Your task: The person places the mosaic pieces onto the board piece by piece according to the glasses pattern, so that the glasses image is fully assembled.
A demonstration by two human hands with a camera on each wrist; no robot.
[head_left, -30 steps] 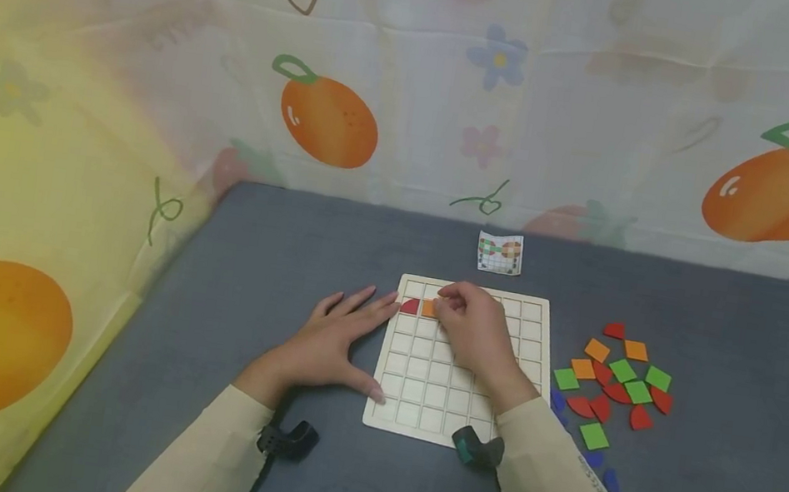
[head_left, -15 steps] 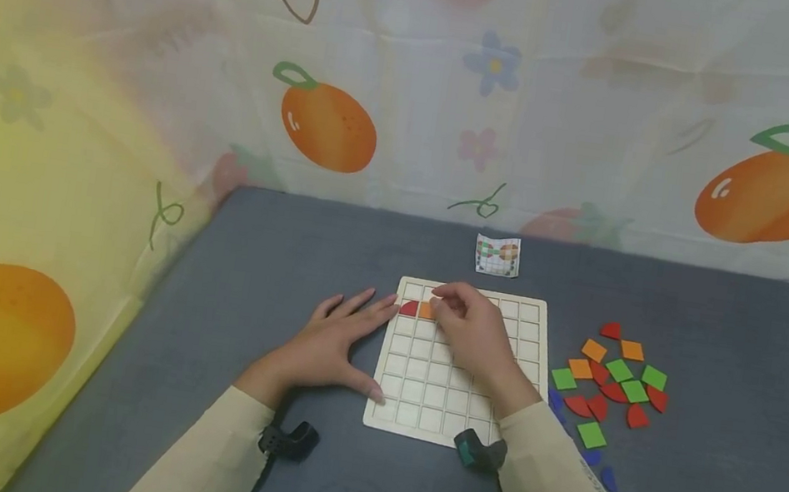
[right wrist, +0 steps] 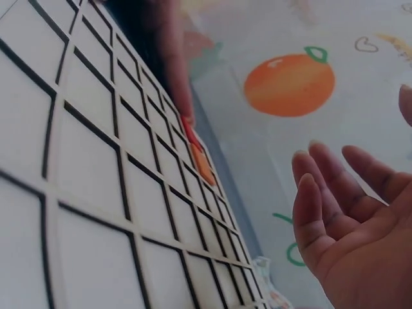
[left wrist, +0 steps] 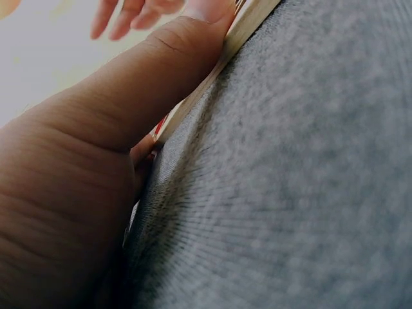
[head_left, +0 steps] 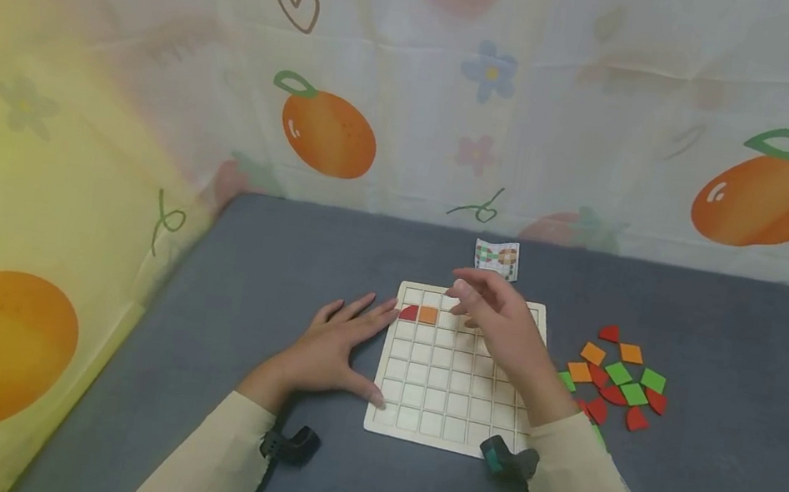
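A pale wooden grid board [head_left: 423, 397] lies on the table. In its second row, at the left, sit a red quarter-round piece [head_left: 409, 313] and, beside it, an orange square tile [head_left: 428, 315]. My left hand [head_left: 330, 348] is spread at the board's left edge, fingertips by the red piece and thumb on the lower left border. Above the board's upper right part hovers my right hand [head_left: 507, 333], fingers loosely bent and holding nothing. The right wrist view shows that hand's bare fingers [right wrist: 325, 206] apart from the board.
Loose red, orange and green pieces, such as an orange tile [head_left: 630, 353] and a green tile [head_left: 653, 381], lie right of the board; the right forearm covers some. A small printed pattern card [head_left: 497, 256] lies behind the board. A fruit-print cloth [head_left: 413, 114] hangs at the table's back.
My right hand has let go of the orange tile and lifted up and to the right, so the whole tile now shows in its cell. The left hand has stayed on the board's edge.
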